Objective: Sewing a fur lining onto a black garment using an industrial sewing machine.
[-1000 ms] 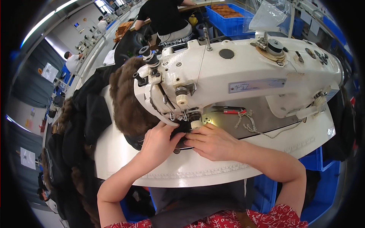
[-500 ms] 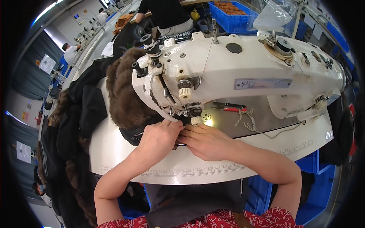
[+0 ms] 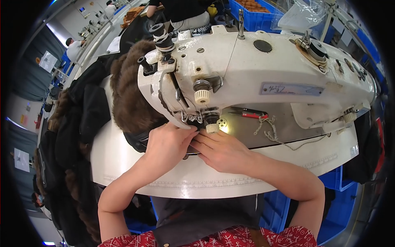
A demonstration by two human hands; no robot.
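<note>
In the head view, bends the left hand (image 3: 166, 144) close to the needle end of a white sewing machine (image 3: 255, 74), thumb and finger narrow, right at the black cloth (image 3: 133, 142). Cannot tell if pinching it, with the tips partly hidden. Lays the right hand (image 3: 222, 150) palm down, fingers side by side and almost straight, tips just beside the left thumb. Cannot tell if holding any cloth there. Has the black cloth on the white bench (image 3: 121, 164), between the needle and the left edge, with thick brown fur (image 3: 133, 94) bunched behind it. Right of the needle, has small snips (image 3: 251, 113) with a red handle, and right by them a pale cord (image 3: 269, 128). Along the front edge, has ruler marks (image 3: 185, 184). Past the left edge, has a heap of black clothes (image 3: 72, 127). Below the front edge, toward the right corner, has blue bins (image 3: 275, 206).
</note>
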